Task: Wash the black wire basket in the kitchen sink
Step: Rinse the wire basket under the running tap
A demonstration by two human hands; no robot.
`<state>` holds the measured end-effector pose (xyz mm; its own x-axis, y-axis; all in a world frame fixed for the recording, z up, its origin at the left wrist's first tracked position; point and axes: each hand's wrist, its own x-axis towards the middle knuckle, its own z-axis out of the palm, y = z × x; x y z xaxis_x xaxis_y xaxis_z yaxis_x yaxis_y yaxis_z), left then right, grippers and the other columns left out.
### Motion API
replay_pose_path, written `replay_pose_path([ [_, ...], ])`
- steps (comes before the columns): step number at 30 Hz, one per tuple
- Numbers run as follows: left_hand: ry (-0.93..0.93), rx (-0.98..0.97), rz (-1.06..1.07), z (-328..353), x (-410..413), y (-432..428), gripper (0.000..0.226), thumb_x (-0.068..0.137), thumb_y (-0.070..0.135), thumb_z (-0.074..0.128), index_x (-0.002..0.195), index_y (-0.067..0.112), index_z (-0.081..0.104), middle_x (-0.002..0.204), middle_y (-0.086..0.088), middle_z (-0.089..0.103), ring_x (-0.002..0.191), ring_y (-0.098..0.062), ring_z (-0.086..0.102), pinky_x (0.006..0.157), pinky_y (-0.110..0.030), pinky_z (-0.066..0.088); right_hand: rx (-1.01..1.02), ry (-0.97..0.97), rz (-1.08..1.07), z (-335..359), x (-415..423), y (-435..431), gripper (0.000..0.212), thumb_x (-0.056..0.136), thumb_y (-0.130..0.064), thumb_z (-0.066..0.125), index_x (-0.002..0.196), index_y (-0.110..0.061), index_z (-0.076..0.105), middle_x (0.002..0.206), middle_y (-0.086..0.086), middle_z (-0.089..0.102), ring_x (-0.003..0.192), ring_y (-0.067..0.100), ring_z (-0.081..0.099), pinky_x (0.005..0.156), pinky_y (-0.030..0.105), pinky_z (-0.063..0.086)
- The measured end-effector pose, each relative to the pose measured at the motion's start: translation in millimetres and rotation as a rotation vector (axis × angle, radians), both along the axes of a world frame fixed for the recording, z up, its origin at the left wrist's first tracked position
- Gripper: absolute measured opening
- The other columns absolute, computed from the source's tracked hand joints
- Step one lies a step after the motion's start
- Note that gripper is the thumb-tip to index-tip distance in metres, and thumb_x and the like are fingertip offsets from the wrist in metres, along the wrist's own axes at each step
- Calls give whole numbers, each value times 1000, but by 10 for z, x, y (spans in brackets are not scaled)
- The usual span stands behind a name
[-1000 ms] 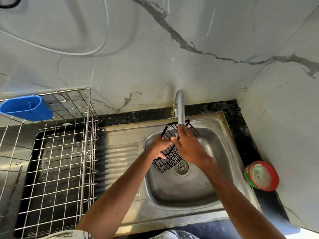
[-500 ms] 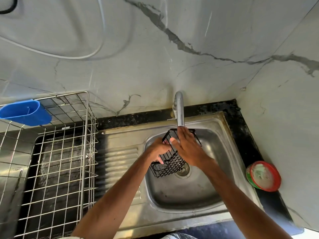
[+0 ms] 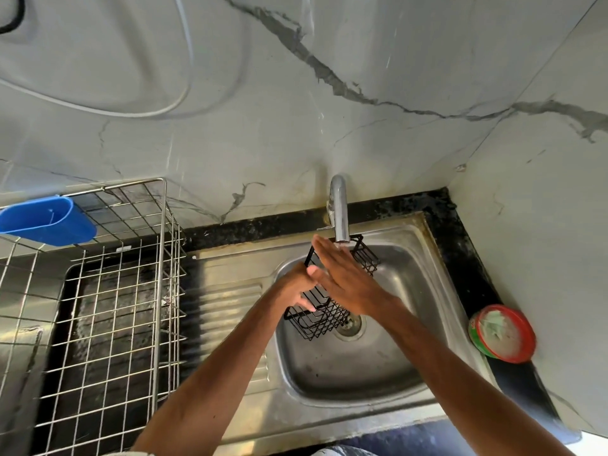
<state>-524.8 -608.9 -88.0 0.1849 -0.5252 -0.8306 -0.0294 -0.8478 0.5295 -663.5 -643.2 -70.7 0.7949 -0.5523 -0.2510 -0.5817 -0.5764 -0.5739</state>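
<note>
Basket [image 3: 320, 320], likely light, stiff and wet-slick, seems best held by its side wires, where left hand [image 3: 297, 284] grips; right hand [image 3: 348, 281] lies flat-fingered across it.

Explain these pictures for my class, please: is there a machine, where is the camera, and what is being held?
There is no machine: the grip here is simply a person's two bare hands. The one camera sits on the person's head and looks down, so both arms reach in from the bottom edge. The left hand holds a black wire basket over the steel sink, with its far end below the tap. The right hand lies flat across the basket, fingers straight. Left of the sink stands a wire rack with a blue cup hung on it. On the dark counter at the right sits a red-rimmed tub.
</note>
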Motion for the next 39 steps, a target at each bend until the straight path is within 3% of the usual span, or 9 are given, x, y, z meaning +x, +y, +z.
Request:
replay_pose_path([
  [3,-8,29,1,-27,32,-7,54,104,33,65,153,19,47,158,-15,46,144,-39,47,79,-58,64,42,-13,-186,-178,-141,-262,65,105,-56,15,162,-26,13,167,0,20,153,12,12,126,40,8],
  [7,-12,65,-5,-24,72,16,49,104,28,65,149,16,51,158,-17,46,142,-42,49,80,-58,64,93,125,-253,-345,-261,-435,87,93,-75,-1,161,-24,15,168,-4,2,154,16,-8,126,51,2],
  [12,104,50,48,-76,129,28,49,99,26,73,144,14,56,158,-14,47,133,-41,58,79,-59,63,-129,36,37,-117,5,148,78,100,-64,6,159,-17,-14,165,1,-25,149,16,-30,122,38,-17],
  [19,93,53,64,62,150,4,49,103,11,65,150,5,50,163,-18,34,136,-47,51,88,-56,63,-160,-146,28,-207,-212,2,66,109,-44,22,161,-17,-7,169,-4,-14,155,9,-9,127,37,0],
  [24,98,43,75,102,145,26,53,101,12,67,151,5,49,167,-19,29,144,-47,43,83,-55,65,-209,-72,-1,-194,-173,-28,69,105,-55,12,161,-19,-5,169,-2,-10,155,10,-9,126,35,-5],
  [30,60,68,58,161,91,124,49,107,18,58,154,8,45,160,-20,37,142,-45,44,90,-57,62,49,132,-311,-228,-197,-268,80,98,-65,2,161,-17,4,169,6,2,154,15,-4,119,34,-9],
  [35,133,40,105,81,79,167,48,110,30,53,153,12,45,165,-18,30,147,-46,39,90,-59,61,-48,74,-61,-68,143,74,74,102,-61,9,161,-19,-7,167,0,-13,151,16,-21,123,46,-15],
  [37,163,43,142,58,110,178,45,109,30,54,151,14,47,163,-17,31,145,-46,40,87,-61,62,-143,83,-1,-61,166,10,68,104,-58,8,161,-24,-7,167,-4,-14,152,13,-16,126,48,-6],
  [39,176,93,171,58,143,188,42,108,25,58,147,12,50,160,-22,32,137,-50,46,86,-61,62,-137,111,-32,-57,146,-166,57,109,-47,18,161,-25,9,169,0,5,154,20,11,126,51,5],
])
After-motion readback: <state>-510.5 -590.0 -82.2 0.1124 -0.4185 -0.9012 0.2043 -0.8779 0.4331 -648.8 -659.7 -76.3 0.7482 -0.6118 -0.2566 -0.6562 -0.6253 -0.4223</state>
